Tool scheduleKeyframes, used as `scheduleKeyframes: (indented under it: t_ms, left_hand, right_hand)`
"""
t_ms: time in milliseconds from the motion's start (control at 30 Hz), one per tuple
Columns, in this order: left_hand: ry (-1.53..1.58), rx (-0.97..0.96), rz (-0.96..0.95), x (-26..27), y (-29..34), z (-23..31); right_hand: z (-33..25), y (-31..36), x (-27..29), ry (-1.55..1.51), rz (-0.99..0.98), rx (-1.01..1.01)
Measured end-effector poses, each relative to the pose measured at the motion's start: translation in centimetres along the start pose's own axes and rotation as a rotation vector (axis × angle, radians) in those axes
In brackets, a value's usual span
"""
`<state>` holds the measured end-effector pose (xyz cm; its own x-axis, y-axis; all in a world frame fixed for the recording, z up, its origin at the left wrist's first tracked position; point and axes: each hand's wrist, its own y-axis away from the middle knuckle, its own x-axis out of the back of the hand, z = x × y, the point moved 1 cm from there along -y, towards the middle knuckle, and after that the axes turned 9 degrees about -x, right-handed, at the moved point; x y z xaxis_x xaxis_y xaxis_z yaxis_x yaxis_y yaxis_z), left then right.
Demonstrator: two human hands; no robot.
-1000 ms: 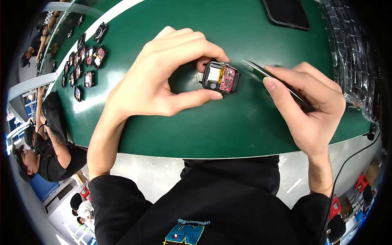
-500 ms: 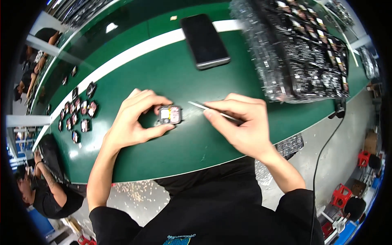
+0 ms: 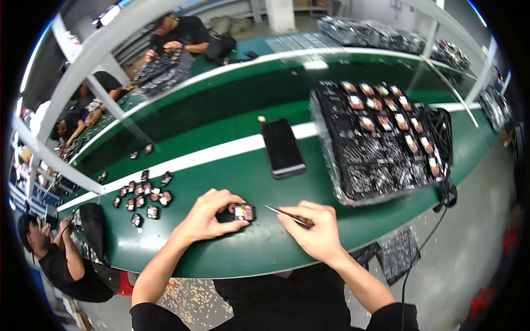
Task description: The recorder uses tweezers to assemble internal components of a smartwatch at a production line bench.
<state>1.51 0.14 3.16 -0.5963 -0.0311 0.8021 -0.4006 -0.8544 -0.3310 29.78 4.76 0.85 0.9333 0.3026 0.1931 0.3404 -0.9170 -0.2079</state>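
My left hand (image 3: 210,218) grips a small squarish black device (image 3: 244,213) between thumb and fingers, just above or on the green tabletop. The device's upturned face shows pale, yellow and pinkish parts. In my right hand (image 3: 317,231) is a slim pair of tweezers (image 3: 286,213), pinched between thumb and fingers. Their tips point left toward the device, a short gap away from it. Whether the tweezer tips hold anything is too small to tell.
Several similar devices (image 3: 152,212) lie loose at the left. Beyond my hands rests a dark smartphone (image 3: 282,146). Stacked black plastic trays (image 3: 364,165), partly filled with devices, stand at the right near a hanging black cable (image 3: 422,243). Co-workers (image 3: 185,34) sit farther off.
The view has tilted up, bringing the whole tray stack and the far workbench into sight. Both hands keep their holds, with the tweezers still just right of the device.
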Motion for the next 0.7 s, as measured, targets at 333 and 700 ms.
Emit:
scheduleKeyframes:
  t_ms: [333, 700]
  left_hand:
    - [-0.340, -0.363, 0.538, 22.7, -11.0, 8.1]
    - [-0.881, -0.296, 0.451, 33.4, -23.3, 0.6]
  right_hand:
    - [-0.1, 1.1, 0.4, 0.047, 0.015, 0.005]
    - [0.8, 0.6, 0.2, 0.002, 0.011, -0.013]
